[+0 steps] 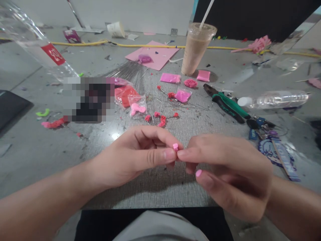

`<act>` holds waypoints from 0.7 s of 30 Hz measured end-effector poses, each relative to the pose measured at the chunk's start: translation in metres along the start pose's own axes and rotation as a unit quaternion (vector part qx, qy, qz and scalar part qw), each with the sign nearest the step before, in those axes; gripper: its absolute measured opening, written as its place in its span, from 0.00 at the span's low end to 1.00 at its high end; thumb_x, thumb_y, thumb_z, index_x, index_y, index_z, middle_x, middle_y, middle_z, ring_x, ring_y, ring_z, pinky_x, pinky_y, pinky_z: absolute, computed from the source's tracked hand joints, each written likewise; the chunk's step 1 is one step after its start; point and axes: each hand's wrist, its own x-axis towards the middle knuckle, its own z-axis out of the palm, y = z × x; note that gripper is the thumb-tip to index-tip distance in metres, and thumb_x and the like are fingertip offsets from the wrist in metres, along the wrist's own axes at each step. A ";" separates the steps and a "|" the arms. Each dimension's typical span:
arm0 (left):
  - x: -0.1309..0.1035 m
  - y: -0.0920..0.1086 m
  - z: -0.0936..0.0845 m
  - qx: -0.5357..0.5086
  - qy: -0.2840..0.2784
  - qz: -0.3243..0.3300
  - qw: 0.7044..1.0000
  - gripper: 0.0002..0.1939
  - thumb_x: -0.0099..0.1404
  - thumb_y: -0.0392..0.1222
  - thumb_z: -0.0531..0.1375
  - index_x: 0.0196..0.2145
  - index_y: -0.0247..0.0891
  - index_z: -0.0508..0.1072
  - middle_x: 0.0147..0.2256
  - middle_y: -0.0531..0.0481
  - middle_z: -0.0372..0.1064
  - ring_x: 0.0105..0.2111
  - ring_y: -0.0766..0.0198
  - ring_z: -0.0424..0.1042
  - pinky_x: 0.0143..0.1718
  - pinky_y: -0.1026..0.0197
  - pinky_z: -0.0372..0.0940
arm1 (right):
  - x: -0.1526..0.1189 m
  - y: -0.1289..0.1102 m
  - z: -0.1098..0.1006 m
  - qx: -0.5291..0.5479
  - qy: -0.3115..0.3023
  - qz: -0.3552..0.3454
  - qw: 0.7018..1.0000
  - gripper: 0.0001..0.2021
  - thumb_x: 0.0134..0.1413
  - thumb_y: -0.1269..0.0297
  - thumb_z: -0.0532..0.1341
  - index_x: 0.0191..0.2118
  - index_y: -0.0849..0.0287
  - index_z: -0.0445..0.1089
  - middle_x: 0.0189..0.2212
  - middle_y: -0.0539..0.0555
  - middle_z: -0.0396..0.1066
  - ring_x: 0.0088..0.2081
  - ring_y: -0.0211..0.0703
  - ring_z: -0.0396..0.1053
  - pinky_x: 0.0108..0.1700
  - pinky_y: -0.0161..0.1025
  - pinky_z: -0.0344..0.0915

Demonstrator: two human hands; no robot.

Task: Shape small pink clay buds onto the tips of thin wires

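One pink clay piece [175, 147], left of the combination pliers [229, 104], was pinched by the left hand [140, 154]; the right hand [233, 170], thumb and forefinger apart, bore a pink dab [199, 173]. Gentle pressure seemed best against flattening.

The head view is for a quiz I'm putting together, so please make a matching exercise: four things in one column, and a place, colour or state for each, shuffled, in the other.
Column one:
1. Pliers
2. Left hand
3. Plastic cup
4. Purple packet

Column two:
A. Has a white straw sticking out
B. On a pink paper sheet
C. Green and black
D. Pinching a small pink piece

Right pairs: 1-C, 2-D, 3-A, 4-B.
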 end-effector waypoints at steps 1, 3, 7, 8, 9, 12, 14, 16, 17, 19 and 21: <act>0.000 0.000 0.000 0.000 -0.002 -0.002 1.000 0.03 0.67 0.38 0.70 0.38 0.37 0.84 0.34 0.49 0.78 0.35 0.70 0.74 0.39 0.69 0.70 | 0.000 -0.001 0.000 0.005 0.004 0.006 1.000 0.15 0.61 0.76 0.59 0.51 0.64 0.75 0.30 0.53 0.78 0.29 0.38 0.77 0.32 0.35 0.76; 0.000 0.000 0.001 -0.005 -0.005 -0.003 1.000 0.03 0.68 0.38 0.69 0.38 0.37 0.83 0.33 0.49 0.77 0.34 0.69 0.73 0.39 0.68 0.70 | 0.001 -0.002 -0.001 0.007 0.011 0.009 1.000 0.14 0.61 0.76 0.59 0.50 0.62 0.75 0.30 0.53 0.79 0.30 0.39 0.77 0.32 0.36 0.77; 0.001 -0.002 0.001 -0.013 -0.006 -0.003 1.000 0.03 0.69 0.37 0.68 0.39 0.37 0.84 0.34 0.48 0.77 0.34 0.69 0.73 0.38 0.68 0.69 | 0.002 -0.005 0.000 -0.025 0.014 0.044 0.999 0.12 0.59 0.79 0.59 0.45 0.60 0.75 0.29 0.52 0.79 0.29 0.39 0.77 0.32 0.36 0.77; 0.001 -0.003 0.001 -0.010 -0.003 -0.003 1.000 0.03 0.69 0.37 0.68 0.39 0.37 0.83 0.34 0.48 0.77 0.34 0.69 0.73 0.39 0.68 0.69 | 0.002 -0.005 0.000 -0.032 0.014 0.044 0.998 0.12 0.59 0.79 0.59 0.44 0.59 0.74 0.28 0.52 0.78 0.28 0.39 0.76 0.32 0.36 0.76; 0.001 -0.004 0.002 -0.005 0.001 -0.004 1.000 0.03 0.69 0.37 0.68 0.39 0.37 0.83 0.34 0.49 0.77 0.35 0.69 0.73 0.39 0.68 0.69 | 0.002 -0.005 0.000 -0.040 0.017 0.045 0.998 0.12 0.58 0.80 0.59 0.43 0.59 0.74 0.27 0.51 0.78 0.27 0.38 0.76 0.31 0.35 0.76; 0.002 -0.006 0.002 0.010 0.015 -0.012 1.000 0.03 0.68 0.39 0.68 0.38 0.39 0.83 0.34 0.49 0.75 0.35 0.68 0.72 0.40 0.66 0.68 | 0.002 -0.006 0.001 -0.058 0.013 0.025 0.998 0.09 0.58 0.78 0.59 0.40 0.59 0.73 0.25 0.51 0.75 0.26 0.38 0.73 0.29 0.35 0.75; 0.002 -0.009 0.003 0.009 0.021 -0.017 1.000 0.03 0.68 0.40 0.68 0.38 0.39 0.83 0.35 0.49 0.75 0.36 0.67 0.72 0.39 0.65 0.68 | 0.002 -0.006 0.002 -0.088 0.010 0.033 0.996 0.09 0.58 0.77 0.58 0.38 0.57 0.72 0.24 0.50 0.74 0.25 0.38 0.72 0.28 0.35 0.74; 0.002 -0.012 0.004 -0.004 0.027 -0.021 0.999 0.03 0.68 0.40 0.69 0.37 0.40 0.83 0.36 0.49 0.75 0.36 0.67 0.72 0.39 0.65 0.68 | 0.001 -0.006 0.003 -0.119 0.008 0.044 0.992 0.09 0.59 0.77 0.58 0.37 0.55 0.70 0.23 0.49 0.72 0.23 0.38 0.70 0.25 0.34 0.72; 0.002 -0.013 0.005 -0.015 0.029 -0.023 0.999 0.02 0.67 0.40 0.69 0.37 0.41 0.84 0.36 0.50 0.75 0.36 0.67 0.73 0.39 0.65 0.68 | 0.001 -0.006 0.005 -0.136 0.011 0.054 0.989 0.09 0.60 0.77 0.58 0.36 0.54 0.70 0.22 0.49 0.71 0.22 0.38 0.69 0.24 0.35 0.71; 0.002 -0.016 0.006 -0.034 0.033 -0.026 0.999 0.02 0.67 0.41 0.70 0.38 0.43 0.84 0.36 0.50 0.76 0.35 0.68 0.73 0.40 0.65 0.68 | -0.001 -0.006 0.007 -0.157 0.019 0.066 0.985 0.09 0.60 0.76 0.59 0.35 0.53 0.69 0.22 0.48 0.70 0.21 0.37 0.66 0.23 0.35 0.70; 0.003 -0.018 0.008 -0.046 0.033 -0.028 0.998 0.03 0.67 0.42 0.70 0.38 0.43 0.84 0.36 0.50 0.77 0.35 0.68 0.73 0.40 0.65 0.68 | -0.002 -0.006 0.009 -0.163 0.028 0.067 0.984 0.08 0.60 0.76 0.59 0.34 0.54 0.68 0.22 0.48 0.70 0.20 0.36 0.66 0.24 0.34 0.70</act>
